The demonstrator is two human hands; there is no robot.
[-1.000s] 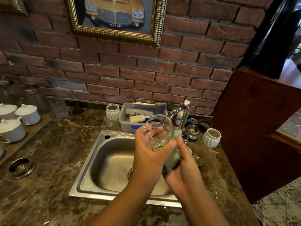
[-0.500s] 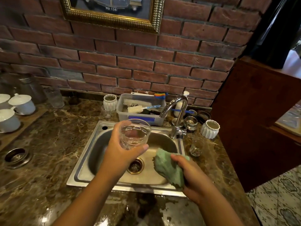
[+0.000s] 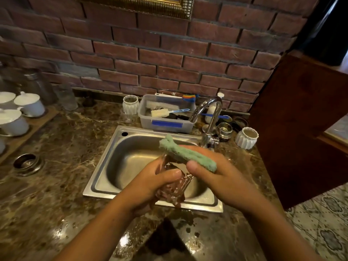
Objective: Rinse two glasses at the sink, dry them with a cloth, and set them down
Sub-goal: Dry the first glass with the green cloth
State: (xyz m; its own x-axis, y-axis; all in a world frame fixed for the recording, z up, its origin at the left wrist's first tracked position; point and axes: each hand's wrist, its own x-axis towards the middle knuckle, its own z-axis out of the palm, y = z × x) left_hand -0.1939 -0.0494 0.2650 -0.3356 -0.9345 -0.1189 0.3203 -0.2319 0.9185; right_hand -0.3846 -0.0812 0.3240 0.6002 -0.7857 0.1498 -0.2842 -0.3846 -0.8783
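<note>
View from a head camera looking down at a rectangular stainless steel sink (image 3: pixel 135 159) set into a brown marbled stone desk (image 3: pixel 56 185).

Above the front right part of the sink, the person's left hand (image 3: pixel 154 185) holds a clear drinking glass (image 3: pixel 175 189). Its fingers (image 3: pixel 171 175) are wrapped round the side of the glass. The glass is tilted and motion-blurred, so its mouth is hard to make out, though it seems to face away from the person.

Just above the glass, towards the back of the sink, the right hand (image 3: pixel 216 176) clenches a rolled green towelling cloth (image 3: pixel 186 154) between thumb and fingers. One end of the cloth pokes out over the basin.

A curved chrome tap (image 3: pixel 211 113) stands at the sink's back right corner, and no stream of water shows from it.

This looks like the start of drying, with the cloth poised to go into or round the glass. To do it well:

- **Position:** hold the glass over the sink, so that drips and any slip land there.
- **Grip:** hold it firmly but low on the body, because wet glass is slippery.
- **Inside:** push a loose end of the cloth in, then turn the glass against the cloth rather than scrubbing.
- **Outside:** wipe this last.

The desk in front of the sink is puddled (a poor place to set a dried glass down), so a drier patch further from the sink would be better.
</note>
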